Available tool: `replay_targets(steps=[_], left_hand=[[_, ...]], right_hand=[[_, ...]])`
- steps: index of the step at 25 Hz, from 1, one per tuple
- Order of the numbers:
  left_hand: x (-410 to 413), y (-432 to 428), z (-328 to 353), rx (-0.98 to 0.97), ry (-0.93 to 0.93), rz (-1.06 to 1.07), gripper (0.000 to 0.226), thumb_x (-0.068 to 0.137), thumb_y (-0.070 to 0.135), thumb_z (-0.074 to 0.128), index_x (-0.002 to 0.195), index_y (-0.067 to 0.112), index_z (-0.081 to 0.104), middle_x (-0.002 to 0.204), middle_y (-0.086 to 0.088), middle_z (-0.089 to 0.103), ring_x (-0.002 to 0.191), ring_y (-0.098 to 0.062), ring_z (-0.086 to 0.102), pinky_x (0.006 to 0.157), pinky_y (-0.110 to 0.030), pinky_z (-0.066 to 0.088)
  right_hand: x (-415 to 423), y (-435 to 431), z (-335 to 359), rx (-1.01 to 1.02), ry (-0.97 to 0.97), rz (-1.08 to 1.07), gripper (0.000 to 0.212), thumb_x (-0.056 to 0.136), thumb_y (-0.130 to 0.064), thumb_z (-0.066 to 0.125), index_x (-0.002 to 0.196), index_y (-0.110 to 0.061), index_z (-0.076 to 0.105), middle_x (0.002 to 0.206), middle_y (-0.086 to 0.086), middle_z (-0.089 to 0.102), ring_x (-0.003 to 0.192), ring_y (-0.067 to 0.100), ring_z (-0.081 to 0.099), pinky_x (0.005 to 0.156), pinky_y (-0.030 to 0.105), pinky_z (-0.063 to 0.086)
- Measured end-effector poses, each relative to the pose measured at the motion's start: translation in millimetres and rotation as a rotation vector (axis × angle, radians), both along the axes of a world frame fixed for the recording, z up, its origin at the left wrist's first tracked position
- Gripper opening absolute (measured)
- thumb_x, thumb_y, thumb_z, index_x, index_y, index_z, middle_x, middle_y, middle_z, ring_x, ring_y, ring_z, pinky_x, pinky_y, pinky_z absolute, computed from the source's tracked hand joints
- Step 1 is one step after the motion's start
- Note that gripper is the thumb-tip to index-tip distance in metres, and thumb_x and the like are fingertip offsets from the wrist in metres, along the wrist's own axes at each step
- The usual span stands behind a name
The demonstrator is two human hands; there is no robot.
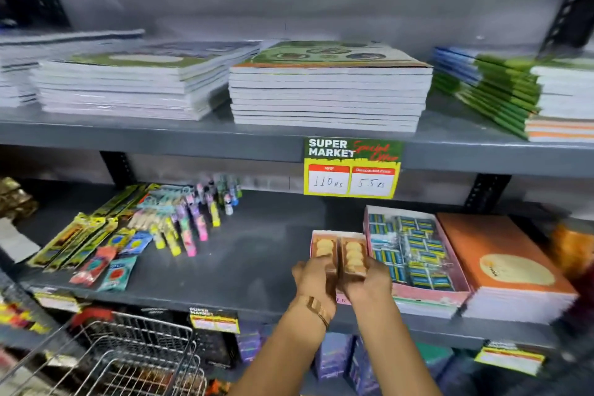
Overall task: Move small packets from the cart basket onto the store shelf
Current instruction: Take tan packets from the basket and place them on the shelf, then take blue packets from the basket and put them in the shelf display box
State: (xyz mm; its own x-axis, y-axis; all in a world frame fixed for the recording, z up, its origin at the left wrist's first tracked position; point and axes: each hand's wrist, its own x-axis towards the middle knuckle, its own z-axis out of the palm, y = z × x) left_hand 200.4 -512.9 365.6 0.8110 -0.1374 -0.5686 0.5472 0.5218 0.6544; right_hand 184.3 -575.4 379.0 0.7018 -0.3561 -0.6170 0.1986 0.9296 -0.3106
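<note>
Two narrow brown packets, each showing a row of round yellow pieces, stand side by side on the grey middle shelf (pixel 250 254). My left hand (pixel 313 276) grips the near end of the left packet (pixel 324 247). My right hand (pixel 369 283) grips the near end of the right packet (pixel 354 254). Both packets lie over a low pink box (pixel 321 232) at the shelf's front. The wire cart basket (pixel 135 354) sits at the lower left, below the shelf; its contents are blurred.
An open pink tray (pixel 427 294) of small blue packets lies right of my hands, then an orange notebook stack (pixel 501 264). Colourful packets and pens (pixel 180 222) crowd the shelf's left. Notebook stacks (pixel 328 93) fill the upper shelf, with a price sign (pixel 352 167) hanging below.
</note>
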Motion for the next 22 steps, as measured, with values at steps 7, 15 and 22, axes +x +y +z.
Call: replay_targets(steps=[7, 15, 22], left_hand=[[2, 15, 21, -0.113, 0.029, -0.038, 0.021, 0.096, 0.007, 0.044, 0.103, -0.003, 0.060, 0.082, -0.018, 0.061, 0.072, -0.029, 0.056, 0.062, -0.030, 0.046], [-22, 143, -20, 0.083, -0.094, 0.241, 0.019, 0.091, 0.002, 0.053, 0.102, 0.017, 0.050, 0.089, -0.002, 0.057, 0.071, -0.011, 0.058, 0.063, -0.022, 0.047], [-77, 327, -106, 0.499, 0.176, 0.755, 0.040, 0.094, 0.008, 0.049, 0.133, -0.002, 0.046, 0.139, -0.020, 0.049, 0.124, -0.032, 0.050, 0.111, -0.048, 0.035]], right_hand=[[1, 5, 2, -0.018, -0.006, 0.024, 0.027, 0.097, -0.010, 0.028, 0.101, -0.013, 0.055, 0.083, 0.012, 0.056, 0.083, 0.028, 0.057, 0.087, 0.036, 0.055], [-17, 137, -14, -0.214, 0.125, 0.516, 0.028, 0.095, -0.020, 0.044, 0.068, -0.014, 0.047, 0.052, 0.002, 0.051, 0.056, 0.016, 0.040, 0.055, 0.025, 0.032], [-19, 325, -81, -0.262, 0.155, 1.433, 0.027, 0.099, -0.026, 0.039, 0.107, -0.012, 0.061, 0.133, 0.012, 0.051, 0.127, 0.027, 0.048, 0.102, 0.033, 0.037]])
